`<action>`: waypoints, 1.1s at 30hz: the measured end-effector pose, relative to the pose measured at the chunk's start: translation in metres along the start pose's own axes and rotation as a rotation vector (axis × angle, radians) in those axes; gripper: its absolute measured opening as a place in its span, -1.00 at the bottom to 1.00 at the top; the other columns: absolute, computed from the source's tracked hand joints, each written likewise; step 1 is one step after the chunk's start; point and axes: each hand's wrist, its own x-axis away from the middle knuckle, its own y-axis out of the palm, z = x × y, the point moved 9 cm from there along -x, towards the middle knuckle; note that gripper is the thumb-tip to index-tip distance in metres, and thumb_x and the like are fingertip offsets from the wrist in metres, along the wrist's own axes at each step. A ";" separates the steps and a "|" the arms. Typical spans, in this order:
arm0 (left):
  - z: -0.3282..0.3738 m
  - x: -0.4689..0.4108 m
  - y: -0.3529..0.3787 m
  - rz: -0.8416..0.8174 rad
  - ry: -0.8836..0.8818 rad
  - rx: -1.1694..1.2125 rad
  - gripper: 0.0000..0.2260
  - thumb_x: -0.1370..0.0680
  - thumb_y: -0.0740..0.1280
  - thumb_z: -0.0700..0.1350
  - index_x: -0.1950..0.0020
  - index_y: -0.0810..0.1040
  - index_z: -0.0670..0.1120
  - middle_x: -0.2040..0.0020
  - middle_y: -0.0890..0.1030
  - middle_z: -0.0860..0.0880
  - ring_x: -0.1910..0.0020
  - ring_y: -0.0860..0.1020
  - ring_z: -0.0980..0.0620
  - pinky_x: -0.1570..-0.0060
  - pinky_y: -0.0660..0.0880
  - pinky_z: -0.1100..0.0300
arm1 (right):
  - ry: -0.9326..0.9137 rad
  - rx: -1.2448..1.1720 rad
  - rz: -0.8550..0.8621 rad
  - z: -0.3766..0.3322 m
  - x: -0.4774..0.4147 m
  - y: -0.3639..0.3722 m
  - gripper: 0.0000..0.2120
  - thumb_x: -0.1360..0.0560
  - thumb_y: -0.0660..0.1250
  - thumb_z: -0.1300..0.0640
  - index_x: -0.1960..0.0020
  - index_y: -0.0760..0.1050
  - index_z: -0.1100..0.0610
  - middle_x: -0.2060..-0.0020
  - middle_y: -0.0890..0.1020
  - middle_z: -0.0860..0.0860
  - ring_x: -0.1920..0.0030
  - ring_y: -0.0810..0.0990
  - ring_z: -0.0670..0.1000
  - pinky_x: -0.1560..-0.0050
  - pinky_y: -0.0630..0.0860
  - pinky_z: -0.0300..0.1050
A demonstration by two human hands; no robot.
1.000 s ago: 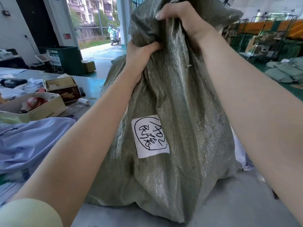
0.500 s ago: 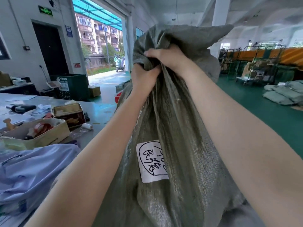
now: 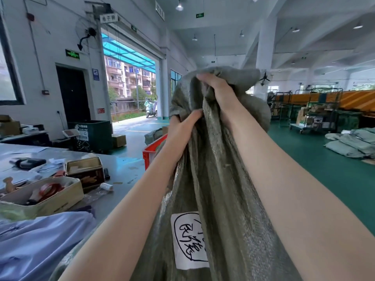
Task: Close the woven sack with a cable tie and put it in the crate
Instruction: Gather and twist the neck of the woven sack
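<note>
Hands grip the gathered neck of the woven sack (image 3: 213, 179) at centre frame: the left hand (image 3: 182, 126) is fisted around the bunched fabric, the right hand (image 3: 215, 86) just above it, fingers curled tight into the loose top. Holding it this way likely keeps the mouth closed and takes the weight. No cable tie is visible. The sack hangs down to the lower centre, white label (image 3: 188, 240) facing the camera. Behind the left forearm, a red crate (image 3: 151, 152) shows.
</note>
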 end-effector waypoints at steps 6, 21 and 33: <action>0.040 0.001 0.004 -0.026 0.281 -0.144 -0.78 -0.42 0.44 -0.14 -0.03 0.54 0.02 -0.05 0.63 -0.02 -0.01 0.60 0.08 -0.10 0.52 0.21 | 0.035 0.158 -0.212 -0.012 0.006 0.024 -0.91 -0.48 0.30 0.19 0.17 0.55 0.14 0.36 0.65 0.01 0.35 0.62 -0.08 0.28 0.58 -0.30; 0.039 -0.005 -0.007 0.169 0.311 -0.167 -0.64 -0.41 0.43 -0.18 -0.19 0.52 -0.16 0.04 0.56 0.00 0.00 0.53 0.06 0.00 0.43 0.22 | 0.211 0.444 0.144 0.063 0.021 -0.054 -0.34 -0.52 -0.05 -0.27 -0.42 0.32 0.15 -0.41 0.38 0.17 -0.38 0.37 0.13 -0.33 0.30 -0.07; 0.031 -0.014 -0.004 0.219 0.178 -0.406 -0.25 -0.23 0.44 0.18 -0.35 0.41 -0.09 -0.35 0.45 -0.12 -0.35 0.38 -0.11 -0.38 0.31 -0.06 | -0.005 -0.056 0.006 0.021 0.002 -0.006 -0.66 -0.59 0.05 -0.05 0.03 0.55 0.07 0.26 0.64 -0.06 0.20 0.59 -0.11 0.21 0.56 -0.30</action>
